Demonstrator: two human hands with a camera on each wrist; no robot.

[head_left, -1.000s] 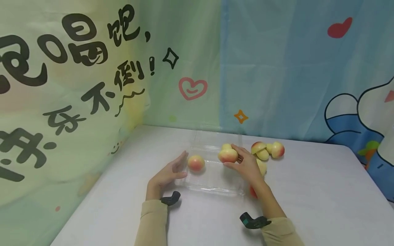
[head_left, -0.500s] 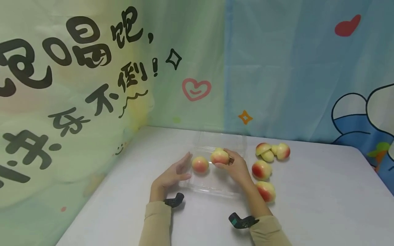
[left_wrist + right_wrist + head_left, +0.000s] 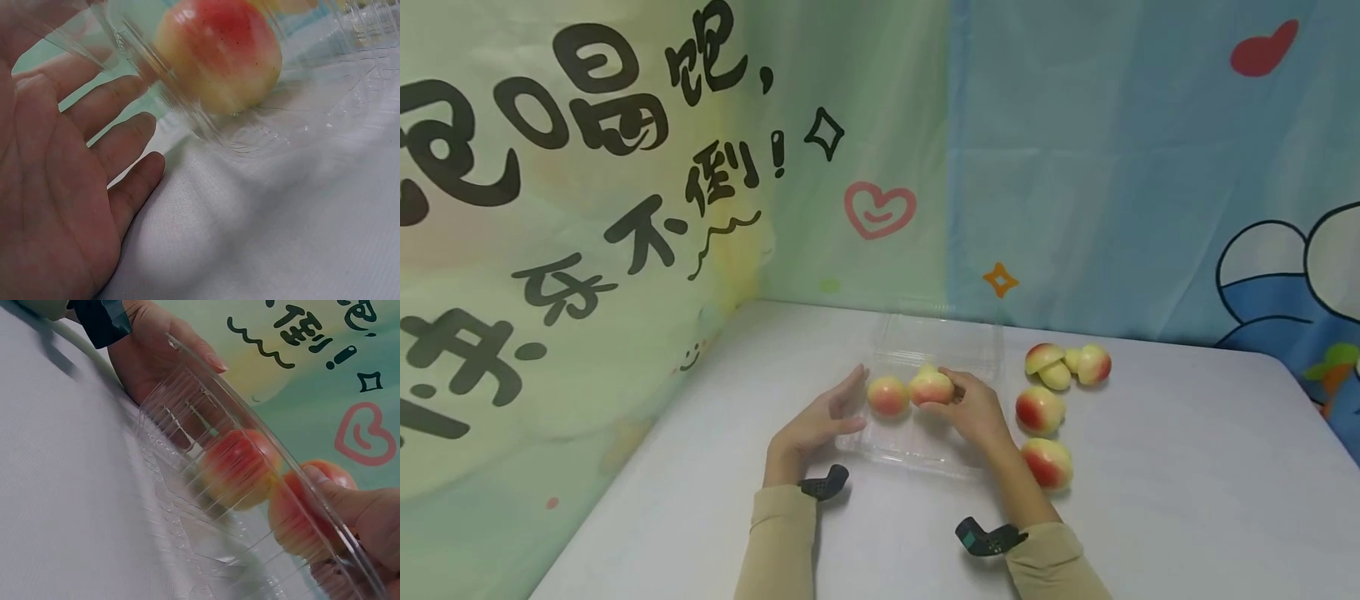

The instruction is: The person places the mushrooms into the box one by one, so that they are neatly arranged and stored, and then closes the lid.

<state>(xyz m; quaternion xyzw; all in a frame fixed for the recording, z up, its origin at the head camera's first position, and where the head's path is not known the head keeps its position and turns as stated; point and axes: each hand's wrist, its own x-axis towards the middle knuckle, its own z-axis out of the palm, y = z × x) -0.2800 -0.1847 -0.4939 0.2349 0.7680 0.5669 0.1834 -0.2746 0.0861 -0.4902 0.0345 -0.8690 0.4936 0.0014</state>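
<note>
A clear plastic box (image 3: 917, 446) with its lid (image 3: 936, 342) folded back lies on the table. One red-and-yellow mushroom (image 3: 888, 397) sits in its left part, cap towards me. My right hand (image 3: 977, 408) pinches a second mushroom (image 3: 929, 387) between thumb and fingers, inside the box, against or very close to the first. In the right wrist view the right thumb (image 3: 340, 497) lies on the held mushroom (image 3: 300, 519). My left hand (image 3: 816, 421) rests by the box's left wall; in the left wrist view its fingers (image 3: 122, 140) are extended and hold nothing.
Right of the box lie more mushrooms: one (image 3: 1040, 410) in the middle, one (image 3: 1047, 464) nearer, and a small cluster (image 3: 1067, 367) farther back. A printed cloth backdrop (image 3: 1112, 167) borders the white table (image 3: 1180, 483) at the back and left.
My right hand has moved left with the mushroom, bringing it beside the first one. My left hand stays at the box's left wall. The head view has shifted slightly.
</note>
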